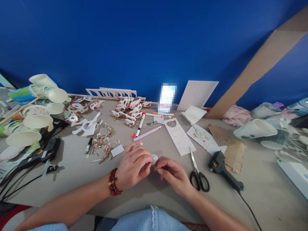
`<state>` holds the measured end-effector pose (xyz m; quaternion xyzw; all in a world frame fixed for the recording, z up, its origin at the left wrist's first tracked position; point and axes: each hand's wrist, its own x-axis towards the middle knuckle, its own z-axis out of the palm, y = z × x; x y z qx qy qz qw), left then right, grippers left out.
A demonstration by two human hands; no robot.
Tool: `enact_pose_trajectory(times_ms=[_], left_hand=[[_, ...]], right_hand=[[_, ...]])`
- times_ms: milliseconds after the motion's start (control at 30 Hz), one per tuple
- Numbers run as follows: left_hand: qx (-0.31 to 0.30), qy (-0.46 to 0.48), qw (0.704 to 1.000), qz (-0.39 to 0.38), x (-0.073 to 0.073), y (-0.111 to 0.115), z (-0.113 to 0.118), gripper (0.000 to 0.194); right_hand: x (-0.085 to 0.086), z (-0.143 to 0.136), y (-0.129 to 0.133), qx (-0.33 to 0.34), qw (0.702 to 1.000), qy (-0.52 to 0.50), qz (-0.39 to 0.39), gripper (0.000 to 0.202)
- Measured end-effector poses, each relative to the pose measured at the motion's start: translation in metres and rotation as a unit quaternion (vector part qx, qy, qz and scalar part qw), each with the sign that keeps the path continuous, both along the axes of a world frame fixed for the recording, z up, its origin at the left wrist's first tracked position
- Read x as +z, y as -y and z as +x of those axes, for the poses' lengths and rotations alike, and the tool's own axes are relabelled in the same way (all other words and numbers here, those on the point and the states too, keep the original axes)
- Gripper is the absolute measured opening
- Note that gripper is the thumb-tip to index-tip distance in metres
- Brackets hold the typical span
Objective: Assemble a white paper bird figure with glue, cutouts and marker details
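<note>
A white disc sits between your left hand and right hand. Scissors lie beside the right one, near a glue gun.

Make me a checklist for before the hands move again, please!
1. Small white disc between the left grip and right grip: ok.
2. Which grip holds it: cannot tell.
3. Scissors put down: ok, beside the right grip.
4. Scissor tips off the white card: not ok, they overlap its near end.
5. Glue gun put down: ok.
6. Glue gun cool: cannot tell.
</note>
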<state>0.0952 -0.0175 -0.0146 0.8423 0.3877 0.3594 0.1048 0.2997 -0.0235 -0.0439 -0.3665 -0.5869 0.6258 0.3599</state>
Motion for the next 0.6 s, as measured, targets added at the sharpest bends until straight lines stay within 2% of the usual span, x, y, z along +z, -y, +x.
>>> enact_pose_trajectory(times_ms=[100, 233, 300, 367, 433, 500, 533, 600], left_hand=[[0.047, -0.030, 0.998, 0.019, 0.001, -0.018, -0.017, 0.010], [0.185, -0.100, 0.976, 0.062, 0.006, -0.044, -0.045, 0.002], [0.197, -0.106, 0.973, 0.058, 0.010, -0.046, -0.048, 0.007], [0.149, -0.078, 0.986, 0.006, 0.014, -0.040, -0.042, 0.010], [0.040, -0.029, 0.994, -0.097, 0.014, -0.028, -0.029, 0.013], [-0.046, 0.016, 0.983, -0.176, 0.011, -0.017, -0.016, 0.013], [-0.069, 0.030, 0.977, -0.198, 0.009, -0.013, -0.010, 0.012], [-0.075, 0.052, 0.972, -0.218, 0.005, -0.008, -0.004, 0.013]], right_hand=[[0.000, 0.000, 0.000, 0.003, 1.000, -0.007, -0.024, 0.017], [0.000, -0.001, 0.000, 0.008, 0.998, -0.020, -0.061, 0.020], [0.001, -0.002, -0.001, 0.006, 0.997, -0.020, -0.076, 0.023], [0.002, -0.003, -0.001, 0.003, 0.996, -0.019, -0.084, 0.026], [0.002, -0.004, -0.002, 0.002, 0.996, -0.012, -0.084, 0.027], [0.002, -0.004, -0.002, 0.002, 0.997, 0.006, -0.073, 0.027], [0.001, -0.003, -0.002, 0.002, 0.998, 0.017, -0.066, 0.027], [0.000, -0.003, -0.002, 0.003, 0.998, 0.040, -0.054, 0.026]])
